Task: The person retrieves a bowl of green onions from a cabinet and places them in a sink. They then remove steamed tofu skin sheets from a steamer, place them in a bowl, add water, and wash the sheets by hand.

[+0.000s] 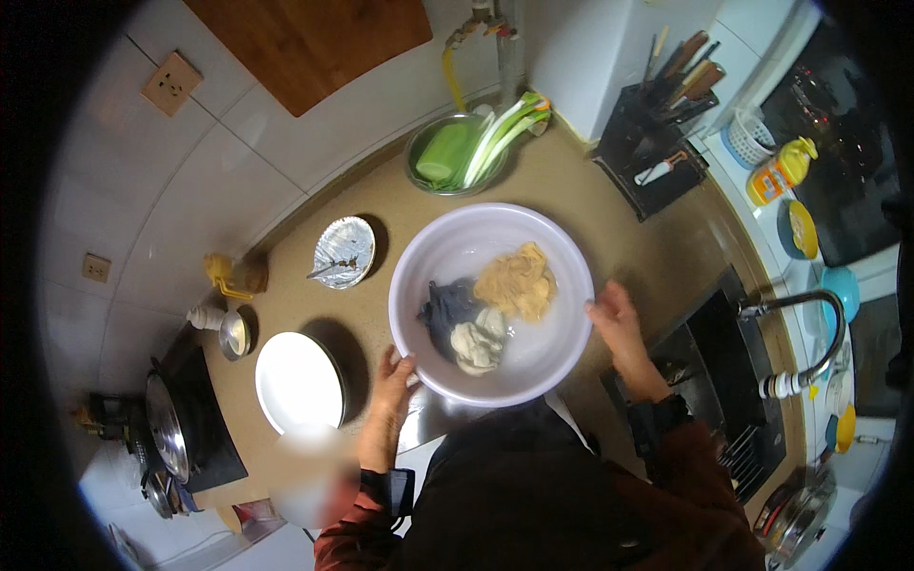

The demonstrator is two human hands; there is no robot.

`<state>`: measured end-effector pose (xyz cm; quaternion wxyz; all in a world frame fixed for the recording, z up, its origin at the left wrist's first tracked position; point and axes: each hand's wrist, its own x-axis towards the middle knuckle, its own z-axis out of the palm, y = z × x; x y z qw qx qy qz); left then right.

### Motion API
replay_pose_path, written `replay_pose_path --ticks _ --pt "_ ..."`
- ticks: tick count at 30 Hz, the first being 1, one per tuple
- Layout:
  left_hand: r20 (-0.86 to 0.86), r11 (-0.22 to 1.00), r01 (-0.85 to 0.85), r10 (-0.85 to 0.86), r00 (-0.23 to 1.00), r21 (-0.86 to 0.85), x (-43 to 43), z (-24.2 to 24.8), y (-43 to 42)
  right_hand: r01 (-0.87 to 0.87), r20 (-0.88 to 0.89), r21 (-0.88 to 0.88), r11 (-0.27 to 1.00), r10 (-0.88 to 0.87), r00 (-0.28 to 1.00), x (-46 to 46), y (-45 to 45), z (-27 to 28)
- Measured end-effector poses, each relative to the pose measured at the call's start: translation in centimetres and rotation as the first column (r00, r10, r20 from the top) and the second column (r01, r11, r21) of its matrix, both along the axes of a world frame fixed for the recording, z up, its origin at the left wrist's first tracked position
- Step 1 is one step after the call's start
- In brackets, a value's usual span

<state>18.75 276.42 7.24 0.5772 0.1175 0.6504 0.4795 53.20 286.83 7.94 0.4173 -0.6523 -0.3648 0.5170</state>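
Note:
A pale lilac plastic basin (560,357) is in front of me, over the counter close to my body. Inside it lie three wet, crumpled cloths: a tan one (518,282), a dark grey-blue one (450,310) and a cream one (478,342). My left hand (393,385) grips the near left rim, fingers along the outside. On the opposite side my right hand (615,314) has its fingertips at the right rim; part of its grip is hidden by the angle.
A steel bowl (421,182) of green vegetables stands behind the basin. At left are a foil-lined bowl (344,246), a large white bowl (300,382) and a lidded pan (168,428). A sink (703,357) with a faucet (832,342) and a knife block (628,128) are at right.

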Motion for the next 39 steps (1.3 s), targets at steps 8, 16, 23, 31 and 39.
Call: replay_pose_path --ticks 8,16,23,31,39 --pt "0.417 0.969 0.221 -0.158 0.895 -0.109 2.3 -2.8 0.6 -0.168 -0.11 -0.033 0.985 0.164 0.98 -2.1 -10.5 0.1" --pt "0.312 0.968 0.232 -0.194 0.93 -0.091 5.5 -0.8 -1.8 -0.07 -0.637 -0.166 0.984 -0.053 0.769 -1.8 -10.5 -1.7" --pt "0.271 0.929 0.364 -0.334 0.903 -0.069 13.8 0.0 -7.8 -0.171 -0.79 -0.196 0.966 -0.052 0.611 9.2 -18.8 -1.4" --pt "0.452 0.838 0.542 -0.458 0.765 -0.068 24.6 -0.2 -12.1 -0.234 -0.073 -0.069 0.97 0.229 0.971 26.1 -24.9 5.3" --pt "0.362 0.736 0.669 -0.598 0.715 -0.105 31.8 0.4 -13.6 -0.533 0.764 0.087 0.842 0.286 0.578 41.9 -15.5 5.4"
